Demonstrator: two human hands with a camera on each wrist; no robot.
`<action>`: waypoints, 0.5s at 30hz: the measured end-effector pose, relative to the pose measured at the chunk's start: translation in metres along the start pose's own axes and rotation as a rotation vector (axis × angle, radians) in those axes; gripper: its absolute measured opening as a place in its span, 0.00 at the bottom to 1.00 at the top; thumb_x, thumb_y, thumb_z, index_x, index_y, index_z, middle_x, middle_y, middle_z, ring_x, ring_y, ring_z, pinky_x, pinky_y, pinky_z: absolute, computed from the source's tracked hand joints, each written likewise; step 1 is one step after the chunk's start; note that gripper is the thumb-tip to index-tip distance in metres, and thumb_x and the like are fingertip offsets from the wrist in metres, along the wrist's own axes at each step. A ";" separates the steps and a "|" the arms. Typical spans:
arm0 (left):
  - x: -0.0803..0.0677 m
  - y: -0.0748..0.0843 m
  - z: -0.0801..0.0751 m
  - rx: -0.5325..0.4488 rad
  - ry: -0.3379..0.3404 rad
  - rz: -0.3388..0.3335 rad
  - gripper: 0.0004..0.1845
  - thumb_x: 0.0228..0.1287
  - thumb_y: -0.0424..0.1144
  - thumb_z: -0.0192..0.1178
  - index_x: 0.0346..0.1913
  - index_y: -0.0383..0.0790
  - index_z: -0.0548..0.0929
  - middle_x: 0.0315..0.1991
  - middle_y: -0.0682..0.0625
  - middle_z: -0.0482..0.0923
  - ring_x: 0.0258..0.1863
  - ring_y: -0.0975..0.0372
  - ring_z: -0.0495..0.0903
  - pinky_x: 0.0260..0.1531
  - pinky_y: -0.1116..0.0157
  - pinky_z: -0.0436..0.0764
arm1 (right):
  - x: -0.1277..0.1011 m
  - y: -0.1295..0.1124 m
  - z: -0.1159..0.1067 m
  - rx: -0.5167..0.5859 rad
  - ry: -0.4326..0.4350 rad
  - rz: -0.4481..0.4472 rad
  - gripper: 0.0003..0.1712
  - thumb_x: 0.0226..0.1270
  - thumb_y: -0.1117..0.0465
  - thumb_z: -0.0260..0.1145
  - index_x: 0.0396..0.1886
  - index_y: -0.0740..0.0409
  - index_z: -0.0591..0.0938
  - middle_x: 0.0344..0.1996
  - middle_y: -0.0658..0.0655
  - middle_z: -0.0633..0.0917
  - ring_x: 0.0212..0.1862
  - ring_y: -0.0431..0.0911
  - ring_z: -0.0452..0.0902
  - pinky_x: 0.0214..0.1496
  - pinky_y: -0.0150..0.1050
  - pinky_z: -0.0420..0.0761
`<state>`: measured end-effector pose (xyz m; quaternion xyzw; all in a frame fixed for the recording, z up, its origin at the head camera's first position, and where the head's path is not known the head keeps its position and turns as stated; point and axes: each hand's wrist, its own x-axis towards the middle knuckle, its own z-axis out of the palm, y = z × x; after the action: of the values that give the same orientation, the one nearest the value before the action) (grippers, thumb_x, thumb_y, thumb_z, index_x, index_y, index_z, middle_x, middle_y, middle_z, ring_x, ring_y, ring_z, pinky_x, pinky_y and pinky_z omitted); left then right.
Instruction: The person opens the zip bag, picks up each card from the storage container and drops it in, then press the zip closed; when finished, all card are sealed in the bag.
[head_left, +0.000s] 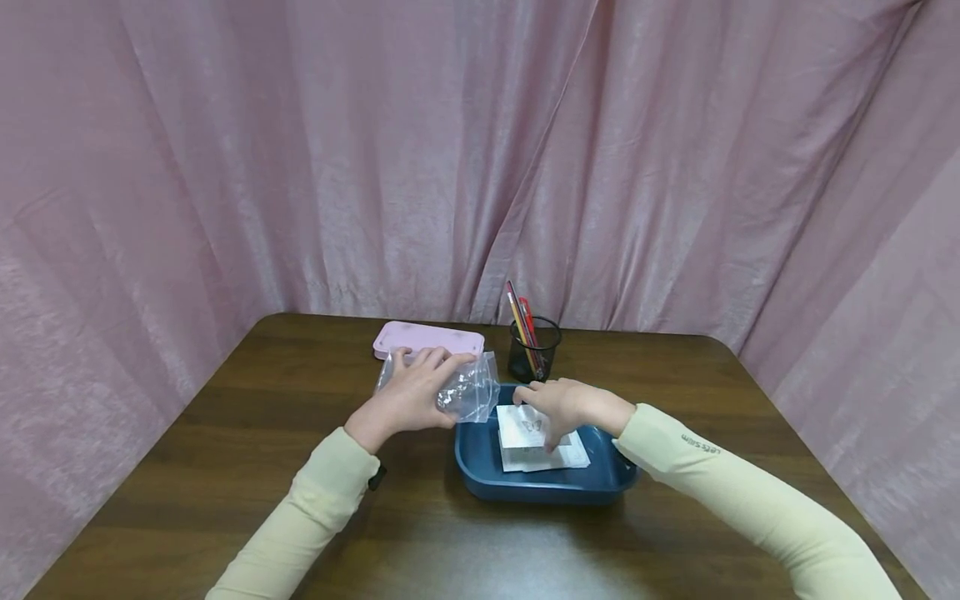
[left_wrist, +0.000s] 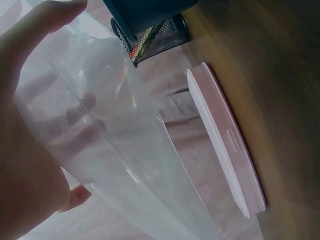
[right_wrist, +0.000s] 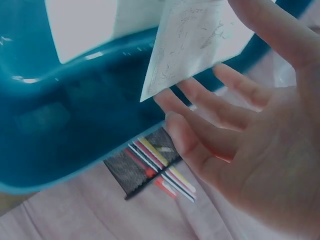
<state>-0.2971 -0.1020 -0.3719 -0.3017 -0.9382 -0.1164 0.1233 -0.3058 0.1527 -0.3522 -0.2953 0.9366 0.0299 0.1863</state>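
Observation:
My left hand (head_left: 411, 396) grips a clear plastic bag (head_left: 474, 393), held up to the left of a blue tray (head_left: 540, 493). Through the film, in the left wrist view, the fingers show behind the bag (left_wrist: 125, 145) and the thumb lies across its near side. Over the tray, my right hand (head_left: 573, 407) holds a white paper sheet (right_wrist: 187, 45) with a small butterfly print, thumb on one side and fingertips along its edge. The sheet is tilted above other white papers (head_left: 528, 461) that lie in the tray.
Behind the bag lies a pink case (head_left: 429, 335) on the wooden table (head_left: 315, 392). A black mesh cup (head_left: 519, 363) with several pencils and a red pen stands just behind the tray. Pink curtains (head_left: 390, 167) hang around the table's far side.

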 end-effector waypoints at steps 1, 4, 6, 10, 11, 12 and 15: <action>0.000 0.000 0.000 -0.002 0.001 -0.004 0.47 0.41 0.51 0.76 0.68 0.58 0.65 0.54 0.49 0.73 0.57 0.54 0.71 0.58 0.38 0.55 | -0.002 0.001 -0.003 -0.001 0.008 -0.003 0.40 0.45 0.54 0.81 0.59 0.46 0.71 0.54 0.55 0.79 0.50 0.52 0.77 0.56 0.52 0.77; 0.000 -0.001 0.000 -0.011 0.004 -0.015 0.47 0.42 0.51 0.76 0.68 0.58 0.65 0.54 0.49 0.73 0.56 0.54 0.71 0.58 0.38 0.54 | -0.008 0.002 -0.010 -0.015 0.033 -0.020 0.36 0.49 0.50 0.78 0.58 0.47 0.75 0.53 0.56 0.81 0.50 0.51 0.77 0.58 0.54 0.75; 0.000 -0.002 0.000 -0.017 0.012 -0.024 0.47 0.41 0.51 0.76 0.68 0.58 0.65 0.53 0.48 0.73 0.56 0.54 0.71 0.58 0.37 0.54 | -0.012 0.003 -0.013 -0.020 0.056 -0.037 0.33 0.51 0.49 0.77 0.57 0.48 0.76 0.52 0.57 0.82 0.50 0.51 0.78 0.58 0.54 0.74; -0.001 -0.004 0.000 -0.025 0.022 -0.047 0.47 0.41 0.50 0.77 0.68 0.58 0.65 0.52 0.48 0.72 0.56 0.53 0.70 0.58 0.36 0.53 | -0.021 0.006 -0.018 -0.008 0.125 -0.089 0.28 0.54 0.49 0.74 0.55 0.49 0.79 0.50 0.57 0.85 0.48 0.48 0.80 0.55 0.51 0.75; -0.002 -0.005 0.000 -0.026 0.027 -0.052 0.48 0.40 0.50 0.77 0.68 0.57 0.65 0.52 0.48 0.73 0.56 0.53 0.71 0.58 0.36 0.53 | -0.023 0.007 -0.019 0.001 0.145 -0.099 0.27 0.54 0.49 0.74 0.55 0.48 0.80 0.49 0.56 0.85 0.46 0.47 0.80 0.53 0.49 0.76; -0.002 -0.005 0.001 -0.024 0.029 -0.057 0.48 0.40 0.50 0.77 0.68 0.57 0.65 0.51 0.48 0.73 0.56 0.53 0.71 0.58 0.36 0.53 | -0.026 0.008 -0.020 0.012 0.164 -0.106 0.27 0.55 0.50 0.73 0.55 0.48 0.80 0.49 0.55 0.85 0.46 0.46 0.80 0.52 0.47 0.76; -0.004 -0.007 0.001 -0.023 0.035 -0.070 0.48 0.39 0.50 0.77 0.68 0.57 0.66 0.49 0.48 0.73 0.54 0.53 0.71 0.57 0.37 0.54 | -0.034 0.009 -0.022 0.054 0.220 -0.126 0.26 0.56 0.51 0.71 0.55 0.50 0.80 0.49 0.55 0.86 0.44 0.45 0.80 0.48 0.44 0.78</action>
<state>-0.2987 -0.1095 -0.3753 -0.2680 -0.9445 -0.1365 0.1321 -0.2928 0.1753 -0.3195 -0.3499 0.9314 -0.0396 0.0918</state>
